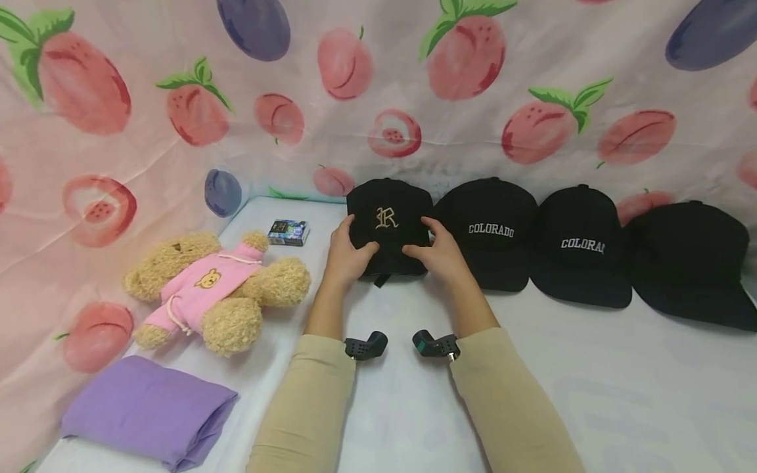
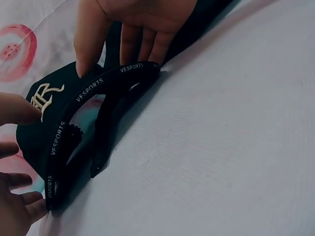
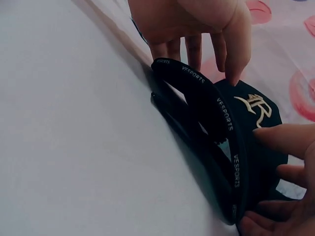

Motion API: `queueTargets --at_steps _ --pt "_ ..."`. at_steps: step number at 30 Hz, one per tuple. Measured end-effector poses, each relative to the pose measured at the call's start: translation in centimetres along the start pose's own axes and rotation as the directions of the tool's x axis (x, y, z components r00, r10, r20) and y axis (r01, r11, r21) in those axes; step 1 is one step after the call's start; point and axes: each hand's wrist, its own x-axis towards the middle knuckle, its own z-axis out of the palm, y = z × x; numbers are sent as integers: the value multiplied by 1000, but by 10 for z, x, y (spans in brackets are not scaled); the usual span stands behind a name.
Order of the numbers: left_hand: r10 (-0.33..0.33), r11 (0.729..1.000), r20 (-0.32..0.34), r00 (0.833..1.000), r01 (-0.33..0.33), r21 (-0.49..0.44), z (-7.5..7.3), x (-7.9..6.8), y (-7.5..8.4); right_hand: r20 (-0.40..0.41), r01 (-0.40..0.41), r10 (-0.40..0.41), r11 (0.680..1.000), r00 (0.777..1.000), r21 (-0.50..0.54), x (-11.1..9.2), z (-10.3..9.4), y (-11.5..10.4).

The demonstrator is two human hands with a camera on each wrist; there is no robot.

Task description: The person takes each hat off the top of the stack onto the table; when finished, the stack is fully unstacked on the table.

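Observation:
A black cap [image 1: 387,196] with a gold embroidered letter R stands at the left end of a row of caps. My left hand [image 1: 347,255] grips its left side and my right hand [image 1: 442,251] its right side. Both thumbs lie on the front, below and beside the letter, with the other fingers round the sides. The wrist views look into the cap's opening, where a sweatband [image 2: 89,89] printed VESPORTS runs along the rim. A strap [image 3: 184,128] spans the lower edge of the opening. Beside my right hand is a black COLORADO cap [image 1: 493,207].
Further right stand another COLORADO cap [image 1: 579,213] and a plain black cap [image 1: 688,240]. To the left lie a teddy bear [image 1: 207,282] in pink, a small patterned box [image 1: 288,232] and a folded purple cloth [image 1: 148,410]. Fruit-print fabric [image 1: 449,131] hangs behind the white table [image 1: 408,407].

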Motion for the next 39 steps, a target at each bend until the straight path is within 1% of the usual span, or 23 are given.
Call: queueTargets --at_steps 2,5,8,10,13,17,23,29,32,39 --pt "-5 1000 19 1000 5 25 0 0 0 9 -9 10 999 1000 -38 2 0 -2" --pt "-20 998 39 999 18 58 -2 -1 -1 19 -27 28 998 999 -61 5 0 -3" --pt "-35 997 48 998 32 68 -4 -2 -2 29 -43 44 998 999 -34 6 0 -4" --pt "-50 998 44 998 48 49 -5 -3 -2 35 -54 54 999 998 -1 6 1 -4" --pt "-79 997 29 996 79 9 -6 -3 -3 36 -76 75 996 997 51 6 2 -5" --pt "-111 993 -11 994 111 -34 -6 -4 -3 20 -80 78 992 997 95 5 3 -5" --pt "-119 993 -92 989 116 -37 -4 -5 3 8 -50 50 991 999 125 2 6 -7" --pt "-135 991 -119 984 133 -26 -6 -8 4 13 -26 25 993 1000 117 1 9 -8" --pt "-127 991 -131 983 121 -52 -7 -7 3 9 -10 9 994 1000 110 0 9 -10" --pt "-61 991 -169 984 40 -125 -9 -4 1 -21 21 -19 991 1000 130 -1 7 -18"
